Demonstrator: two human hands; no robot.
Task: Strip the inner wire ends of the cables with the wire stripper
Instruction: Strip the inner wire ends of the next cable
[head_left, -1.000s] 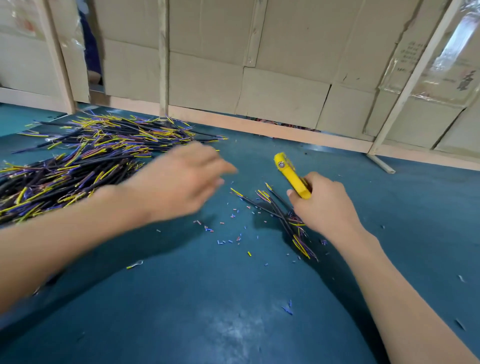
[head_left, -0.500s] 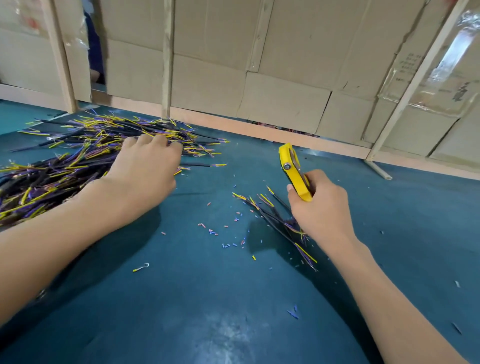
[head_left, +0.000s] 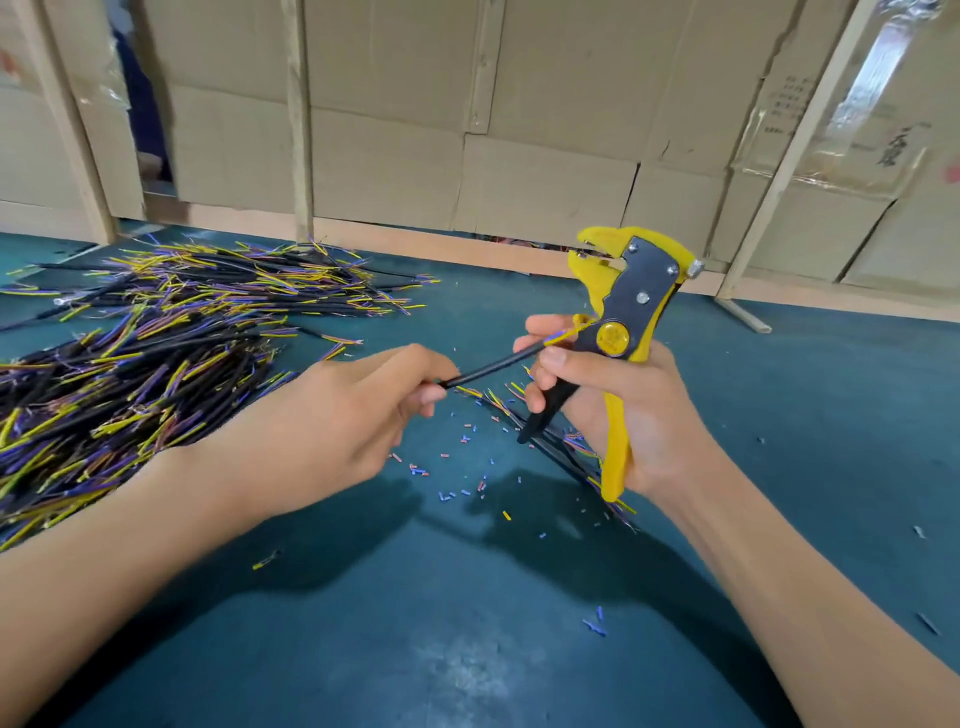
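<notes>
Yellow and black wire stripper (head_left: 621, 332): gripped upright in the right hand (head_left: 618, 410), fingers curled round both handles, head uppermost at 1 o'clock from frame centre. Black cable (head_left: 493, 368): pinched at its near end by the left hand (head_left: 343, 421), thumb and curled fingers closed on the jacket. The cable runs toward 2 o'clock; its yellow and purple inner wire ends (head_left: 569, 332) lie against the right hand's fingertips, beside the stripper body and below its head. Large cable pile (head_left: 156, 358): on the teal mat (head_left: 415, 623) at 9 to 10 o'clock. Small cable bundle (head_left: 561, 447): under the right hand. Insulation offcuts (head_left: 457, 483): scattered between the hands.
</notes>
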